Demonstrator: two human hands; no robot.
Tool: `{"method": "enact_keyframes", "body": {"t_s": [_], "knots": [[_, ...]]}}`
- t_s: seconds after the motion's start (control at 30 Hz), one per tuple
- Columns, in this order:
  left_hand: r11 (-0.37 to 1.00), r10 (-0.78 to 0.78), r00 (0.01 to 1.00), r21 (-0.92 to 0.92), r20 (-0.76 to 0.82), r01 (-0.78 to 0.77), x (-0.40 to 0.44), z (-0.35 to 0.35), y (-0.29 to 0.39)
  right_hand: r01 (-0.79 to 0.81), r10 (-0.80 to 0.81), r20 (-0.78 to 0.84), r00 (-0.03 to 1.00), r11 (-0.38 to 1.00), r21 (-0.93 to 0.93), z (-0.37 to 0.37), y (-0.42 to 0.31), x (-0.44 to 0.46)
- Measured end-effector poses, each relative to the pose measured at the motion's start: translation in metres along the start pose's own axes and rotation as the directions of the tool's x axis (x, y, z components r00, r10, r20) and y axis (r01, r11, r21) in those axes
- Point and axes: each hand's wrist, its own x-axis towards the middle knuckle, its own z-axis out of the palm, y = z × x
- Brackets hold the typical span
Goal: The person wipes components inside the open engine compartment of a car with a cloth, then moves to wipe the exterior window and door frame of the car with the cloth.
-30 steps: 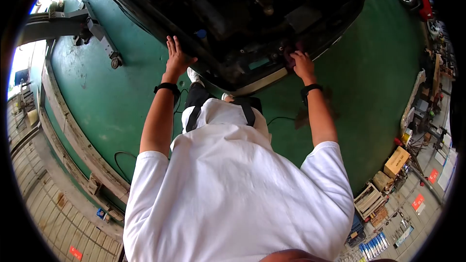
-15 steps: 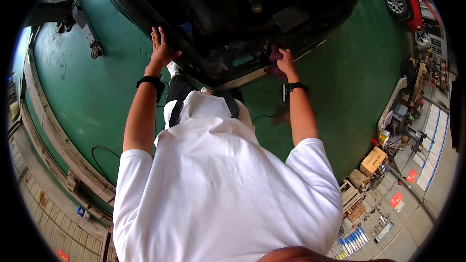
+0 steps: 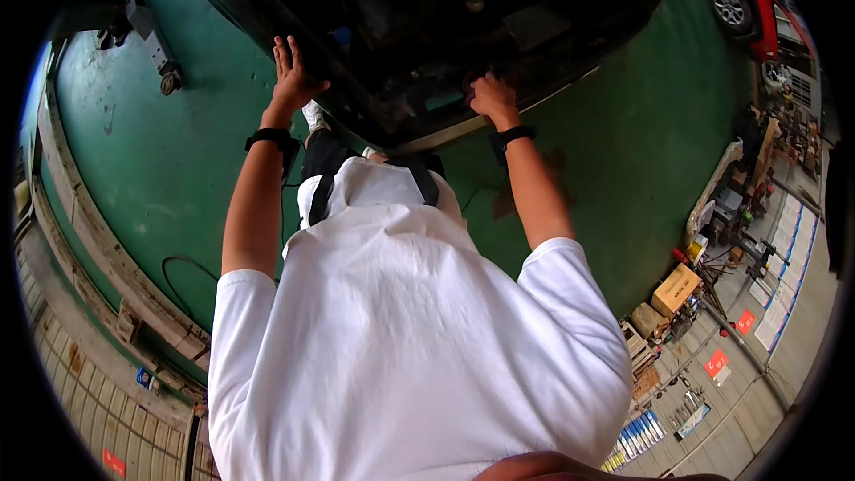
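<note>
The open engine bay of a dark car [image 3: 401, 53] fills the top middle of the head view. On its left front edge lies my left hand [image 3: 296, 85], fingers stretched out and thumb apart, with nothing in it. Over the front panel behind the pale bumper edge [image 3: 450, 135], my right hand [image 3: 494, 96] is closed on a dark maroon cloth [image 3: 468, 85]. Only a small, dim part of that cloth shows past the fingers. A blue cap [image 3: 340, 35] stands out inside the dark bay; most other parts there are too dark to make out.
Green floor [image 3: 623, 178] surrounds the car. A lift arm [image 3: 151, 36] juts in at upper left, and long beams [image 3: 89, 205] run down the left side. To the right are a red car [image 3: 748, 0], a cardboard box [image 3: 677, 289] and assorted tools along the wall.
My right hand has moved left along the front panel with the cloth, which is now mostly hidden under it. My left hand stays on the car's edge.
</note>
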Motion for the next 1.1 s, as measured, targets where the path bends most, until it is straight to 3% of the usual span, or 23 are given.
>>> {"method": "enact_keyframes", "body": {"t_s": [0.07, 0.1, 0.13, 0.2, 0.33, 0.5, 0.57, 0.6, 0.67, 0.7, 0.83, 0.87, 0.97, 1.03, 1.07, 1.1], "knots": [[1.0, -0.009, 1.0, -0.007, 0.022, 0.009, -0.002, -0.002, -0.002, 0.041, -0.072, 0.087, 0.994, 0.951, 0.308, 0.001, 0.004, -0.005], [1.0, -0.018, 1.0, -0.003, 0.016, 0.018, -0.001, -0.004, 0.0, 0.005, -0.037, 0.081, 0.996, 0.931, 0.366, -0.002, 0.007, -0.005], [1.0, -0.015, 1.0, -0.003, 0.011, 0.015, 0.001, -0.004, 0.002, 0.017, -0.05, 0.082, 0.995, 0.931, 0.364, -0.005, 0.008, -0.001], [1.0, -0.021, 0.999, -0.004, 0.027, 0.021, -0.004, -0.004, 0.001, -0.098, 0.117, -0.022, 0.993, 0.902, 0.42, -0.006, 0.007, -0.005], [0.999, -0.037, 0.998, 0.007, 0.044, 0.037, 0.0, -0.004, 0.002, -0.249, 0.184, 0.201, 0.962, 0.894, 0.373, -0.006, -0.029, -0.007], [0.999, -0.015, 0.999, -0.031, 0.046, 0.016, 0.0, -0.002, 0.0, -0.185, 0.109, 0.207, 0.972, 0.898, 0.398, 0.015, -0.03, -0.006], [0.999, -0.009, 0.999, -0.032, 0.051, 0.011, 0.0, -0.002, 0.001, 0.122, -0.169, 0.056, 0.984, 0.869, 0.479, 0.038, -0.021, -0.001], [1.0, -0.015, 0.999, -0.025, 0.05, 0.016, 0.0, -0.004, 0.0, 0.121, -0.167, 0.055, 0.984, 0.87, 0.478, 0.051, -0.015, 0.007], [0.999, -0.006, 0.999, -0.044, 0.051, 0.008, 0.002, -0.006, 0.001, 0.045, -0.11, 0.04, 0.993, 0.668, 0.743, 0.071, -0.008, 0.022], [0.998, 0.001, 0.998, -0.064, 0.058, 0.003, -0.001, -0.007, -0.001, 0.003, 0.046, -0.052, 0.998, 0.72, 0.694, 0.07, -0.012, 0.018], [1.0, -0.003, 1.0, -0.01, 0.005, 0.004, 0.001, -0.003, 0.0, -0.086, 0.168, -0.085, 0.982, 0.804, 0.589, 0.068, -0.045, -0.003], [1.0, -0.006, 1.0, -0.012, 0.003, 0.006, 0.003, -0.001, -0.001, 0.016, 0.072, -0.127, 0.989, 0.808, 0.588, 0.083, -0.048, 0.004], [1.0, 0.018, 1.0, -0.014, -0.007, -0.018, 0.004, 0.0, -0.003, 0.023, -0.013, -0.021, 1.0, 0.77, 0.638, 0.06, -0.057, 0.001], [0.999, 0.022, 0.999, -0.03, -0.024, -0.023, 0.002, 0.001, -0.001, 0.048, -0.246, 0.156, 0.957, 0.66, 0.75, 0.027, -0.059, -0.016], [0.999, 0.021, 1.0, -0.028, -0.023, -0.022, 0.002, 0.001, -0.001, 0.048, -0.248, 0.156, 0.956, 0.658, 0.751, 0.03, -0.06, -0.021], [0.999, 0.005, 1.0, -0.054, -0.011, -0.005, 0.003, 0.003, -0.002, 0.063, -0.144, 0.063, 0.988, 0.729, 0.681, 0.039, -0.06, -0.022]]}}
